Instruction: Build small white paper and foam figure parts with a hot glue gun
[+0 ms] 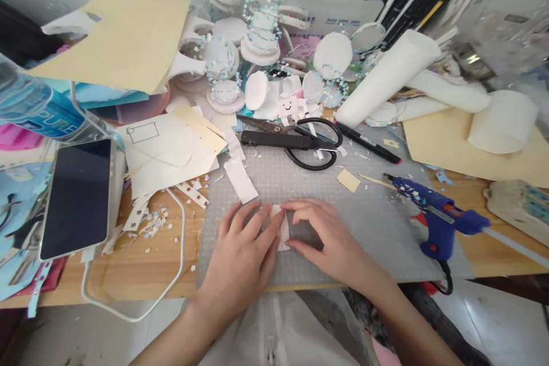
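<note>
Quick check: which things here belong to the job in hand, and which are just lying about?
In hand:
small white paper, left hand on it, right hand at its edge
grey gridded mat beneath

Apparently lying about:
phone
water bottle
glue gun, scissors, black marker: untouched, though possibly related

A wooden surface (pixel 141 274) carries a grey gridded mat (pixel 369 206). Paper scraps (pixel 156 223) and a white cable (pixel 184 229) lie left of the mat; the cable droops over the front edge. Right of the mat lie a power strip (pixel 517 206) and a yellow sheet (pixel 446 140). On the mat rest scissors (pixel 278 128), a marker (pixel 369 144), a glue gun (pixel 441 214) and a paper slip (pixel 284 234).
</note>
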The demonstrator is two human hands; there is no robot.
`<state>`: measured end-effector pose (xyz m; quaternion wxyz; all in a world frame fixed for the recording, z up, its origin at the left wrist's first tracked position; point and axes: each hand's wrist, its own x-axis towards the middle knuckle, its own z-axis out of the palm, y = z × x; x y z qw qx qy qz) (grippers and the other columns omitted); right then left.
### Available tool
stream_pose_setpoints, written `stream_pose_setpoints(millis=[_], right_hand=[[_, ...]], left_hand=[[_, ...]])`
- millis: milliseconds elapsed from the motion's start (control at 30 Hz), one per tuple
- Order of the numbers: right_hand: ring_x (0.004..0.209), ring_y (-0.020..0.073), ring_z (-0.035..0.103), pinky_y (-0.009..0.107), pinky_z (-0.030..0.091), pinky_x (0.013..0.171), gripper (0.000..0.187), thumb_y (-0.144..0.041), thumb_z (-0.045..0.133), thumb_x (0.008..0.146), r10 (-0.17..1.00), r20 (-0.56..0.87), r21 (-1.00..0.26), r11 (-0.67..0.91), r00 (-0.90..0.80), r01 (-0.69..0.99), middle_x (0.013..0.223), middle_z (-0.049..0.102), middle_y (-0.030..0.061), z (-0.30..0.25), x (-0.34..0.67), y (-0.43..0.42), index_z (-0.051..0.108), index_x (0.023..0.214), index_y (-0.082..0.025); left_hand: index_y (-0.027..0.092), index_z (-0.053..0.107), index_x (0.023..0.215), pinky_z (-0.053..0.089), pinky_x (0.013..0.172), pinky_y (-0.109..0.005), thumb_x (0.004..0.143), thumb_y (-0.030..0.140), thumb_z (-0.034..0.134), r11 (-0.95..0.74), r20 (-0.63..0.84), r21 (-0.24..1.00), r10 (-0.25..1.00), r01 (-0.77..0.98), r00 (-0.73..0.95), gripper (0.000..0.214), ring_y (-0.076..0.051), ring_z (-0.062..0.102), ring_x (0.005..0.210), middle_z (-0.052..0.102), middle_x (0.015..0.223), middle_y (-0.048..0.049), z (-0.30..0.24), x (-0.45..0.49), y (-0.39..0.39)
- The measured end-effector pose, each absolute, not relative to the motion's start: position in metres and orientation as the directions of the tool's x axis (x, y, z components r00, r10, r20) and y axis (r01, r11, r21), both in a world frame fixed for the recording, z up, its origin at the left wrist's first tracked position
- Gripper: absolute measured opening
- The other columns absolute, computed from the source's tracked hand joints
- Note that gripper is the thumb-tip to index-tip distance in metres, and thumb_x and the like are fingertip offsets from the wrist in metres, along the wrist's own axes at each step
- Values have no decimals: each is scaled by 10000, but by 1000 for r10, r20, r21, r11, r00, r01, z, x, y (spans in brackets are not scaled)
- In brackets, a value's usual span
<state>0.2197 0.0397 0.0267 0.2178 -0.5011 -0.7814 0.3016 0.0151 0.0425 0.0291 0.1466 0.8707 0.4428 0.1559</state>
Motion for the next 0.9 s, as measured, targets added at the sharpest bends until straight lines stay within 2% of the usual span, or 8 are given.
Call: stream_pose_setpoints(millis=[133,233,300,500,733,833,900], right_hand=[[1264,223,478,454,408,1036,168,-188,590,904,890,116,-619,412,-440,669,1325,575,57,23,220,38,509,1044,-235],[1290,240,451,457,412,1050,250,-184,557,923,854,188,-527,504,-485,684,1364,533,100,23,220,32,565,1172,-208],[1306,249,433,454,415,1056,276,-164,550,919,833,223,-497,544,-506,676,1379,522,111,26,222,26,593,1190,-195],[1286,245,462,429,439,1021,140,-125,532,890,805,257,-520,581,-534,626,1323,596,90,33,226,11,650,939,-182],[1214,226,529,419,431,1012,126,-99,516,876,761,264,-502,633,-592,589,1150,697,75,35,225,10,605,933,-167],[1094,211,573,398,461,943,139,-85,524,868,790,312,-523,606,-528,599,1055,697,60,33,222,7,580,952,-181],[985,212,581,386,484,859,125,-127,555,868,849,328,-537,528,-413,658,1001,666,71,30,215,4,556,981,-180]], left_hand=[[184,526,1351,255,1133,-519,945,185,468,-559,154,388,824,733,546,411,-281,437,1265,589,1347,-57,30,16,41],[188,539,1337,247,1136,-519,945,183,463,-556,156,393,826,733,542,399,-280,445,1259,591,1346,-52,31,16,40],[190,540,1334,243,1140,-518,945,183,460,-550,150,396,828,735,540,398,-280,447,1259,591,1346,-50,31,16,40],[191,542,1331,242,1143,-518,947,191,461,-548,134,405,828,732,545,392,-280,435,1265,595,1335,-50,31,16,42],[180,532,1332,246,1138,-520,919,137,473,-555,142,413,823,722,551,419,-279,426,1265,577,1348,-69,31,15,42],[183,527,1334,244,1139,-517,910,119,469,-552,131,424,822,718,555,432,-279,419,1271,577,1342,-69,31,14,43],[182,512,1350,232,1147,-515,887,90,472,-554,118,431,817,712,564,474,-279,405,1286,565,1352,-69,31,13,43]])
